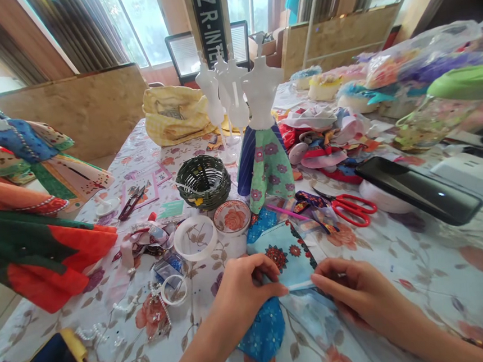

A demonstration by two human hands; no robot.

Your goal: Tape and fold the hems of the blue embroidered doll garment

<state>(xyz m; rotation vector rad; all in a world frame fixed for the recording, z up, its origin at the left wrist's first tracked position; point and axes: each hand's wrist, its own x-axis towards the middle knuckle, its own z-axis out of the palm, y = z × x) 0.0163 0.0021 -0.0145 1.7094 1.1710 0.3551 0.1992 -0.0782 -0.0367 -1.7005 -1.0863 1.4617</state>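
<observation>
Between my hands lies a piece of light blue fabric [297, 266] with dark red flower motifs and a dark patterned trim on its right side. My left hand [246, 282] is closed, thumb and fingers pinching the fabric's near left edge. At the near right corner, my right hand [356, 283] pinches the same edge. A darker blue dotted fabric piece [265, 331] hangs out below my left hand; more blue fabric shows beyond the flowered piece. Just past it stands a white doll dress form [262, 89] wearing a green and navy skirt [276, 166].
Red-handled scissors [356, 207] and a black phone [420, 188] lie to the right. A dark wicker basket [204, 198], a white ring [197, 258], and thread snips [133, 201] are left of centre. Fabric scraps [322, 134] are heaped behind; a yellow-cased device [86, 361] sits near left.
</observation>
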